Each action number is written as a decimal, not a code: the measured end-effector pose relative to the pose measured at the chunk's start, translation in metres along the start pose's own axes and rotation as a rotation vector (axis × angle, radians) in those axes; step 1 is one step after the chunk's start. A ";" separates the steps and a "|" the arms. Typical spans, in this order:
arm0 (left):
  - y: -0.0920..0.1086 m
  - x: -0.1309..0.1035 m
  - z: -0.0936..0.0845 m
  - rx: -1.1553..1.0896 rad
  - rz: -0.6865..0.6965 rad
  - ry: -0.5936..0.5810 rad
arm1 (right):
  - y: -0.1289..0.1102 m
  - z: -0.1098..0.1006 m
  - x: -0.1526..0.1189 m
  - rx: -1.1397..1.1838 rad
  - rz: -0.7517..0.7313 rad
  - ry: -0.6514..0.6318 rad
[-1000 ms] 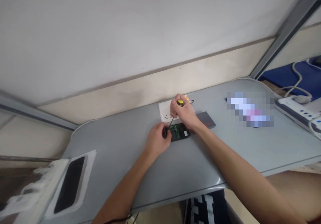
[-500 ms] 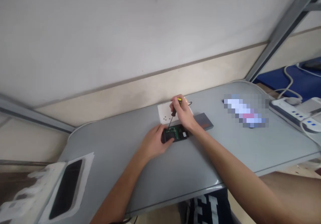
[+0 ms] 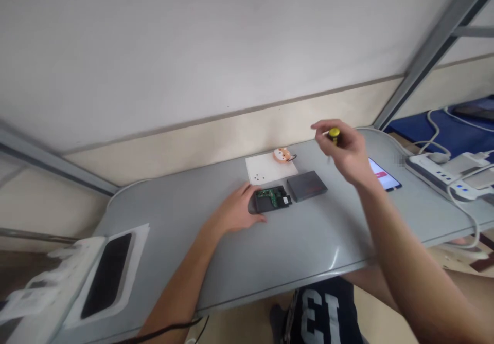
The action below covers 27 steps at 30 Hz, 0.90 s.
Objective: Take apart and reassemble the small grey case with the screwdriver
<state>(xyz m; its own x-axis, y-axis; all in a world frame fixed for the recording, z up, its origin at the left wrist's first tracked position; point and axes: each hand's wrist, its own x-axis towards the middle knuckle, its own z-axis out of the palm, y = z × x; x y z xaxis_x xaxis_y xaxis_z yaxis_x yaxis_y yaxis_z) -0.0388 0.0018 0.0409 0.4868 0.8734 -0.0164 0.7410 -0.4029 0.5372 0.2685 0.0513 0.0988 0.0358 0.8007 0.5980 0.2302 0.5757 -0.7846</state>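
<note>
A small dark case with a bare green circuit board (image 3: 272, 198) lies face up on the grey table. My left hand (image 3: 234, 209) curves around its left end, fingers at the far edge and thumb along the near edge. Raised to the right, my right hand (image 3: 345, 151) is closed around a screwdriver (image 3: 334, 135). Its yellow handle end shows, while most of the shaft is hidden or blurred. Beside the circuit board case sits a flat dark grey box-like cover (image 3: 307, 185). Several tiny dark screws (image 3: 258, 177) rest on a white paper (image 3: 252, 165) behind the case.
An orange-and-white animal-faced round case (image 3: 282, 155) with a black loop sits on the paper. At right are a lit phone (image 3: 384, 173) and a power strip (image 3: 443, 177) with cables. A dark phone (image 3: 108, 274) lies on white sheets at left. The wall (image 3: 216, 143) borders the table's back.
My right hand has lifted the screwdriver off the circuit board and moved it right and up. The grey cover and animal-faced case now show fully. My left hand stays at the board.
</note>
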 end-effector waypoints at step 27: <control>0.001 0.010 0.031 0.047 0.064 0.147 | 0.009 -0.004 -0.065 -0.897 -0.192 -0.953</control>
<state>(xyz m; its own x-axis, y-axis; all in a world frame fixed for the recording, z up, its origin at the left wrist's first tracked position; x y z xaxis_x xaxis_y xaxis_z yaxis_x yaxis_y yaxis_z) -0.0187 0.0016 0.0154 0.4633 0.8748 0.1420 0.7332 -0.4683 0.4930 0.2725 0.0035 0.0535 -0.6777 0.7337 0.0492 0.7275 0.6787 -0.1008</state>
